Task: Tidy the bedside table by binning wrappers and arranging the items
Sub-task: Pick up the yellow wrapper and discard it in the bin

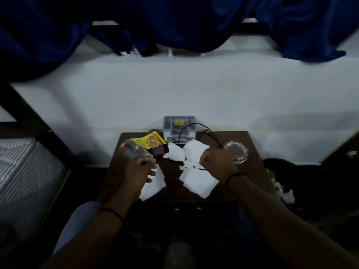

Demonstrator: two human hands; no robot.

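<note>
On the dark wooden bedside table (250, 140), my left hand (140, 169) grips the base of a clear plastic bottle (132, 150) that lies tilted toward the far left. My right hand (215, 158) is closed in a fist over crumpled white tissue (194, 150) at the table's middle; whether it grips the tissue or the thin black cable under it is unclear. Flat white paper pieces lie near the front: one (200, 181) under my right wrist, one (153, 185) under my left hand. A yellow snack wrapper (150, 141) rests on a maroon box (158, 150).
A clear glass ashtray (236, 151) sits at the table's right. A small grey-lidded box (178, 127) stands at the back against the white wall, a black cable (196, 126) looping over it. A dark bin (281, 183) with rubbish is right of the table. A striped mattress (25, 171) lies left.
</note>
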